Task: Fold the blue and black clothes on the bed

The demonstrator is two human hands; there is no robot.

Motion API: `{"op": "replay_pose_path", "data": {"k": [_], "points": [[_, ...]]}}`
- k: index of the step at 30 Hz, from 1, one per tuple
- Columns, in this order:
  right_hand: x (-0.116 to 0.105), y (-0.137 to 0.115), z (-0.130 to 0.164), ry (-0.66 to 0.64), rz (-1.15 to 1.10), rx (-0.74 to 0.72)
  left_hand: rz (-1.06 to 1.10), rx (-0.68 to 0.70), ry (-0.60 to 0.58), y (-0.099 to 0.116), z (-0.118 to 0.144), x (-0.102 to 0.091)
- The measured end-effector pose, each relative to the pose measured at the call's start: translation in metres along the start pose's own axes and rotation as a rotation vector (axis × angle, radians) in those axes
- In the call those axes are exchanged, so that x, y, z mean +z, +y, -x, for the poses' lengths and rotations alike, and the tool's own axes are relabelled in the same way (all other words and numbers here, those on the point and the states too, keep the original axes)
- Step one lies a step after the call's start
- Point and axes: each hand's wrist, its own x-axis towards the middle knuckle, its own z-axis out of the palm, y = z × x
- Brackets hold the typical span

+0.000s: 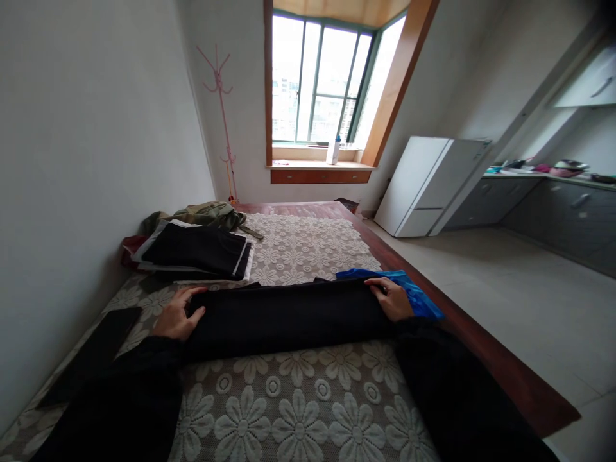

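A black garment [289, 317] lies folded into a long strip across the floral lace bed cover [298, 410]. My left hand [177, 314] grips the strip's left end, fingers curled over its edge. My right hand [392, 298] holds the right end the same way. A blue cloth [414, 292] lies under and just beyond my right hand, near the bed's right edge.
A stack of folded dark and white clothes [197, 251] sits at the back left, with an olive garment [206, 213] behind it. The wall runs along the left. The bed's wooden edge [486, 353] borders tiled floor; a white fridge [426, 183] stands beyond.
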Motion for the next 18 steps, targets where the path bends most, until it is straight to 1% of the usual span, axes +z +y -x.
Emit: {"op": "replay_pose_path", "data": {"k": [3, 6, 9, 10, 12, 13, 14, 16, 18], "points": [[0.001, 0.001, 0.0, -0.007, 0.025, 0.003, -0.071, 0.029, -0.045, -0.005, -0.001, 0.002], [-0.001, 0.001, -0.001, -0.04, 0.075, -0.008, -0.154, 0.015, -0.082, -0.007, -0.001, -0.001], [-0.01, -0.01, 0.0, -0.055, 0.2, -0.057, -0.275, 0.019, -0.138, 0.002, 0.002, -0.009], [-0.012, -0.019, 0.002, -0.046, 0.248, -0.09, -0.315, 0.046, -0.151, 0.01, 0.004, -0.011], [-0.013, -0.045, 0.008, -0.045, 0.311, -0.192, -0.362, 0.142, -0.17, 0.035, 0.011, -0.012], [-0.01, -0.061, 0.012, -0.076, 0.317, -0.259, -0.364, 0.211, -0.184, 0.052, 0.015, -0.01], [-0.005, -0.079, 0.017, -0.147, 0.301, -0.341, -0.356, 0.279, -0.218, 0.07, 0.018, -0.005], [0.014, -0.115, 0.028, -0.297, 0.268, -0.481, -0.336, 0.368, -0.291, 0.108, 0.025, 0.013], [0.038, -0.145, 0.038, -0.381, 0.276, -0.558, -0.331, 0.424, -0.338, 0.138, 0.027, 0.038]]}}
